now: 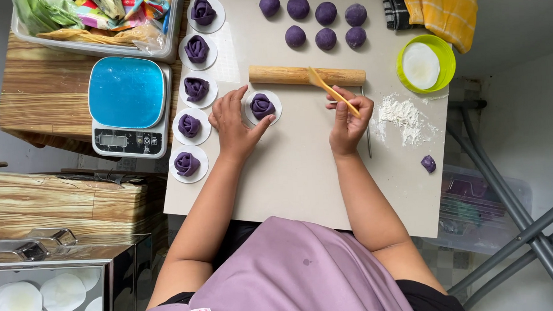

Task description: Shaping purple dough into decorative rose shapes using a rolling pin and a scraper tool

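A purple rose-shaped dough piece [262, 105] sits on a round white paper [276, 112] near the middle of the grey board [290, 173]. My left hand [233, 123] rests beside it, thumb and fingers touching the paper's edge. Right of it, my right hand [348, 121] holds a thin yellow stick [331, 88] that points up and left over a wooden rolling pin [307, 76]. Several finished purple roses on white papers, such as one rose [196, 89], line the board's left edge. Several purple dough balls [325, 14] lie at the top.
A blue-topped kitchen scale [127, 106] stands left of the board. A green bowl of flour [426, 64], loose flour [402, 116] and a small dough scrap [428, 164] lie right. A clear tub of packets [96, 20] sits top left, a yellow cloth [444, 5] top right, a steamer tray [52, 289] bottom left.
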